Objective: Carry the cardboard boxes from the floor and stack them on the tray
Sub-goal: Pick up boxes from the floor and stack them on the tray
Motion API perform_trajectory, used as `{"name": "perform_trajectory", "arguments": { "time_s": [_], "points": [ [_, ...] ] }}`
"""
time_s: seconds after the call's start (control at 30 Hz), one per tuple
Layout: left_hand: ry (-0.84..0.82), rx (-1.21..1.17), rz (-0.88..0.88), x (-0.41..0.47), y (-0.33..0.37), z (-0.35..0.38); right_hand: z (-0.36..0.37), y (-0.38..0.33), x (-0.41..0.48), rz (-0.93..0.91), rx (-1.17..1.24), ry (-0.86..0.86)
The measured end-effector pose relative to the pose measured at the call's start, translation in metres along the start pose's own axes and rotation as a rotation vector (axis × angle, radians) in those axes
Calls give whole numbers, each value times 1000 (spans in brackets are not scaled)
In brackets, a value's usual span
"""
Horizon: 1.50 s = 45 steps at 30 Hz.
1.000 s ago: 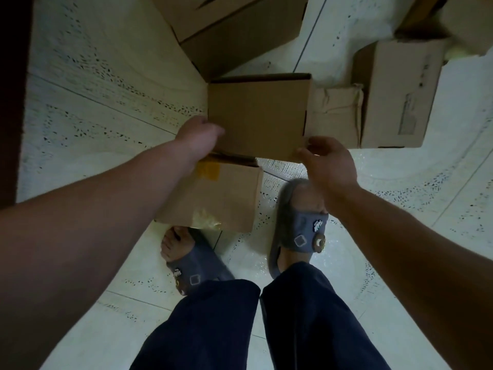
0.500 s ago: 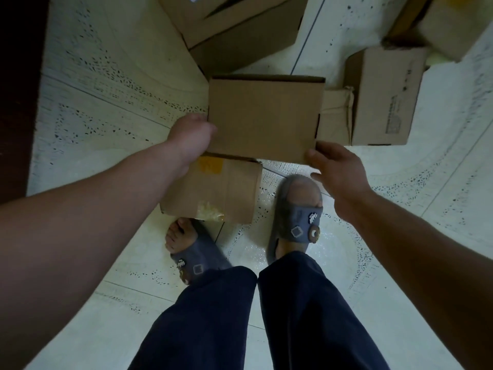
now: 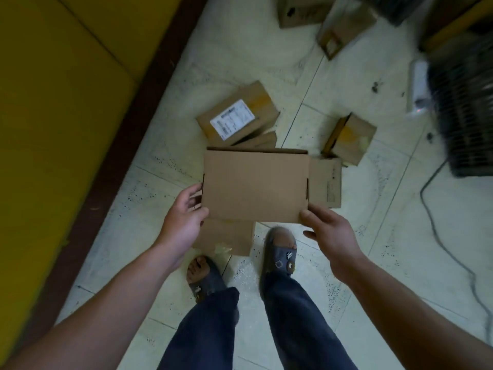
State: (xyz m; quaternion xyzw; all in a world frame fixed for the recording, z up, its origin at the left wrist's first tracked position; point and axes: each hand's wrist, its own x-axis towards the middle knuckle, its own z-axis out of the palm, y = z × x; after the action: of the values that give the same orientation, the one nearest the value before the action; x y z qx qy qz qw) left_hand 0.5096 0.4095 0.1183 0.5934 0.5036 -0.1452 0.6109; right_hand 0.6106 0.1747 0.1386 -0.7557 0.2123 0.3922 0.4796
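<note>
The flat cardboard box (image 3: 254, 186) is held up over the person's feet; both arms reach forward and down to it; the left hand (image 3: 184, 222) grips its near left corner, thumb on top, fingers curled round the edge; the right hand (image 3: 332, 236) pinches the near right corner, thumb on top; the box is plain brown and closed; on the tiled floor (image 3: 373, 236) beyond lie a box with a white label (image 3: 237, 117) and a small box with yellow tape (image 3: 350, 140); a dark fan (image 3: 464, 108) stands far right.

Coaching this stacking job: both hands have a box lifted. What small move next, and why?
Probably turn to look for the tray: the left hand and right hand grip the cardboard box by its near corners, clear of the floor, and no tray is in view.
</note>
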Motion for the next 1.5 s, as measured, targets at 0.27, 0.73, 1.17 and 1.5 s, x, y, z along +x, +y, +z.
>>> {"name": "perform_trajectory", "arguments": {
  "time_s": [0.27, 0.73, 1.17, 1.5],
  "points": [
    [16, -259, 183, -120, 89, -54, -16, -100, -126, -198, -26, 7],
    [-95, -612, 300, -306, 155, -124, -28, -174, -336, -393, 53, 74],
    [115, -740, 404, -398, 117, -122, -52, -187, -375, -498, -117, -144],
    [609, -1137, 358, -511, 27, -37, -66, -170, -383, -623, -434, -552]
  ]
}}
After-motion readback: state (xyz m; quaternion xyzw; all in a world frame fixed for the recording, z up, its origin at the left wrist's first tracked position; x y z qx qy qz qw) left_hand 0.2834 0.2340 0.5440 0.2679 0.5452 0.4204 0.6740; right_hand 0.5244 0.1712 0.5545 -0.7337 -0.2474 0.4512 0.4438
